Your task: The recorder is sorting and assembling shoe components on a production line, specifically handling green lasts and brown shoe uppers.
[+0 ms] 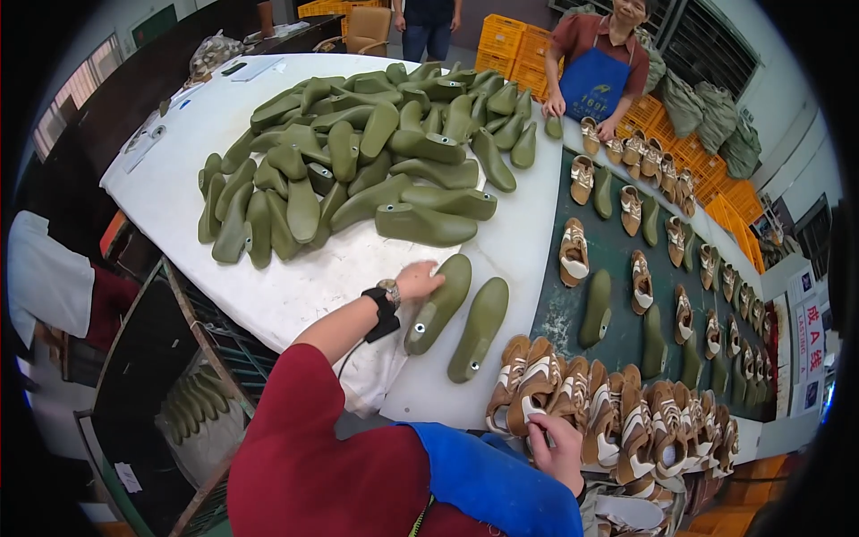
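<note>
My left hand, with a watch and a black band at the wrist, has its fingers curled against the left edge of a green shoe last; their tips are partly hidden. A second green last lies just right of it on the white tabletop. At the front edge of the table, my right hand grips the heel end of a brown-and-white sneaker. That shoe stands in a tightly packed row of similar sneakers. Beyond my left hand spreads a large heap of green lasts.
A dark green conveyor belt on the right carries sneakers and lasts in rows. Across the table, a co-worker in a blue apron handles shoes. Orange crates are stacked behind. More lasts lie in a bin at lower left.
</note>
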{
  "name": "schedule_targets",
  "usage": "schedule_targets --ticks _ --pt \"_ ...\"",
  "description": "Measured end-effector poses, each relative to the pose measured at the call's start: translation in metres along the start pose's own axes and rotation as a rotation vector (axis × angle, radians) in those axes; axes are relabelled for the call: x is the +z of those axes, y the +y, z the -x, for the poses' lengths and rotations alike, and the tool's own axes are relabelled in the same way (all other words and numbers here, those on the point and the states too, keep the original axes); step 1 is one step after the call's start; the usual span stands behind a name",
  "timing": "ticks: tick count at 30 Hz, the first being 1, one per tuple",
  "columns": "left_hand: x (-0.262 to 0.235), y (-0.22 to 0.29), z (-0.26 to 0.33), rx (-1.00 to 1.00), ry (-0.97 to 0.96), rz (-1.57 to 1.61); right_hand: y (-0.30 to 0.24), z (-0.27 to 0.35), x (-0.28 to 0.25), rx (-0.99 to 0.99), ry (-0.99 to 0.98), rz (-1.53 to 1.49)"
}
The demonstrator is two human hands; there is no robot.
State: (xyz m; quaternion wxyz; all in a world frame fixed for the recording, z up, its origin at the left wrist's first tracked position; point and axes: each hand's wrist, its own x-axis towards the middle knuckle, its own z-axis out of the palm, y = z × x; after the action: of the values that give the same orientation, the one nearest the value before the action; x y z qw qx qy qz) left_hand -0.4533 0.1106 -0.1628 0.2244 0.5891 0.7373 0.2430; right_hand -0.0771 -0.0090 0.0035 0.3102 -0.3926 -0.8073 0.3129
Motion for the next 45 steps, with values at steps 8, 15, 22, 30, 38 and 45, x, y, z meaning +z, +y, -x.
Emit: schedule_targets --ticks 8,15,22,30,38,45 --pt "-0.080 -0.032 -0.071 -0.131 0.239 -0.516 0.003 0.008 0.002 0.116 0.023 0.009" --pt "-0.056 0.011 0.007 -0.201 -0.303 -0.309 0.006 0.001 0.011 0.086 -0.017 -0.016" --pt "-0.060 -0.020 -0.030 -0.021 -0.003 -0.166 0.004 -0.008 0.012 0.094 -0.091 -0.008" --pt "-0.015 0.028 -0.194 -0.008 0.079 -0.361 -0.003 -0.015 -0.002 0.291 -0.037 0.070" --pt "0.045 0.084 -0.191 0.785 -0.276 -0.402 0.005 -0.025 0.009 0.382 -0.018 0.035" --pt "0.018 0.031 -0.201 0.540 0.325 -0.526 0.008 -0.026 0.006 0.338 -0.051 0.112"
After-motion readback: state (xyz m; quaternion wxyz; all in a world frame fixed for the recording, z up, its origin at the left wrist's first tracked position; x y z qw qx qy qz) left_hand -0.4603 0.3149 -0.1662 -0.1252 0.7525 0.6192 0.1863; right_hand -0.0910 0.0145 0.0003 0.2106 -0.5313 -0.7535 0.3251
